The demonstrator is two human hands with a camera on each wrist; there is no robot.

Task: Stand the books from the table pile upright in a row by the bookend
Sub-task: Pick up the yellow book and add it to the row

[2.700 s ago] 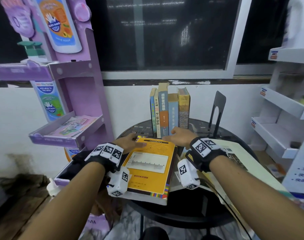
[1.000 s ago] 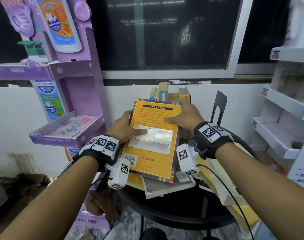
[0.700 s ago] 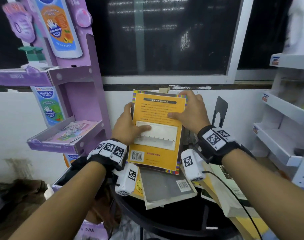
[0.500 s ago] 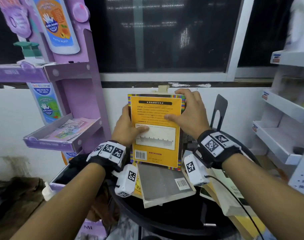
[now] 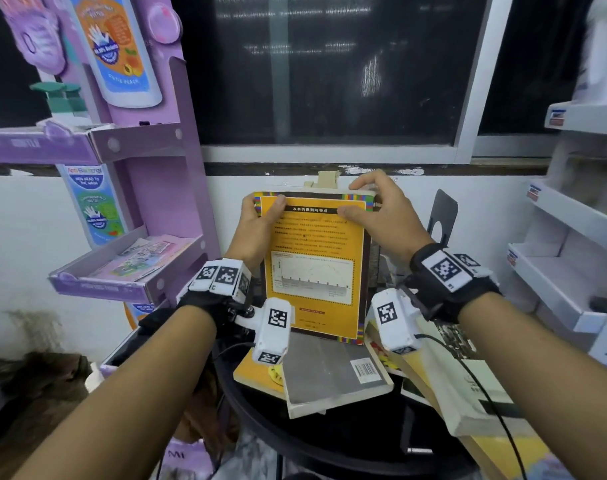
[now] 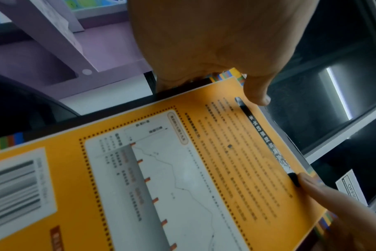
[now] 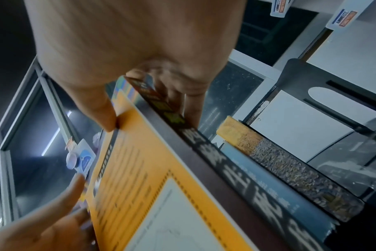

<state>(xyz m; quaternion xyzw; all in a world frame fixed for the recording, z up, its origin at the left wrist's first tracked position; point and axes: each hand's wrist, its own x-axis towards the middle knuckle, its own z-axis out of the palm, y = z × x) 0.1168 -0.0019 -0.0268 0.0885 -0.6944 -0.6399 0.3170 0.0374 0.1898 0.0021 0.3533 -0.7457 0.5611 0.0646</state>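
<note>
An orange book [image 5: 312, 265] stands upright, back cover facing me, in front of the row of standing books [image 5: 326, 177], which it mostly hides. My left hand [image 5: 259, 211] pinches its top left corner, thumb on the cover [image 6: 258, 95]. My right hand [image 5: 364, 199] grips the top right corner, thumb on the cover [image 7: 103, 117] and fingers [image 7: 191, 108] behind the dark spine [image 7: 236, 171]. Behind the spine stand a blue book [image 7: 268, 186] and a speckled yellow book [image 7: 290, 166]. The black bookend [image 5: 443, 216] stands to the right of the row.
On the round black table [image 5: 329, 455] lies the pile: a grey book [image 5: 329, 372] over an orange one [image 5: 257, 375], more books [image 5: 468, 389] overhanging at the right. A purple display stand [image 5: 149, 202] is close on the left, white shelves [image 5: 565, 278] on the right.
The orange book has been lifted off the pile and tipped from flat to upright against the row. Both hands have slid from its sides up to its top corners.
</note>
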